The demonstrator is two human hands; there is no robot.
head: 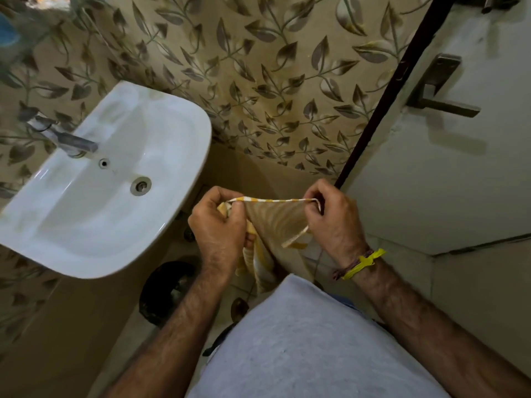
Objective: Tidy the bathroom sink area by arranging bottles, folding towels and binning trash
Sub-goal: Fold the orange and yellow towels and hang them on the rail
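Towel (275, 222) edge pinched taut between left hand (218, 222) and right hand (330, 216) — the slack below, probably uneven, could skew the fold.

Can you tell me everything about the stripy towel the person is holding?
The towel is thin, soft-looking cloth with yellow and white stripes. It is not folded yet. Its top edge is pulled straight between the two hands: the left hand pinches one end with more cloth bunched in its grip, and the right hand pinches the other end. The rest hangs down loosely in front of the person's grey shirt, to the right of the white sink. Only the hands clearly touch it.
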